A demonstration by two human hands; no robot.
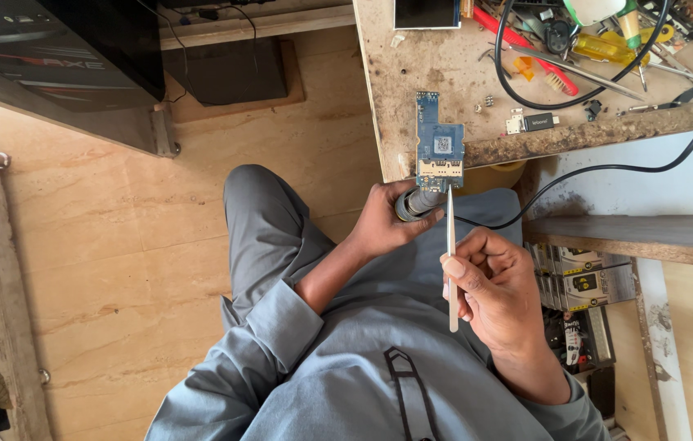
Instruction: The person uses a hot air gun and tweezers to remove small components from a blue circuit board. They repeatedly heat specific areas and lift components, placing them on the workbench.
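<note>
The fingers (400, 194) of the left hand (387, 219) are wrapped tightly around the grey barrel of a hot-air tool (418, 202), whose black cable (575, 175) trails off to the right and loops up over the worktop (444, 65). The right hand (489, 282) pinches a pair of slim, pale tweezers (450, 245) between thumb and curled fingers, holding them upright with the tips pointing away from the person.

The tweezer tips meet the near edge of a small blue circuit board (439, 140), just beside the nozzle of the hot-air tool. The board lies at the near left corner of the worn, stained wooden worktop, its near end overhanging the edge slightly.

Farther right on the worktop sits a scatter of tools: a yellow-handled screwdriver (604, 47), a red brush (526, 45), loose metal tweezers (583, 65) and a small black adapter (536, 122).

The person is seated and wears grey clothing, with the left knee (257, 204) raised over a pale wooden floor (118, 229). A shelf (632, 233) juts out at the right, with boxed items (587, 282) stacked below it.
</note>
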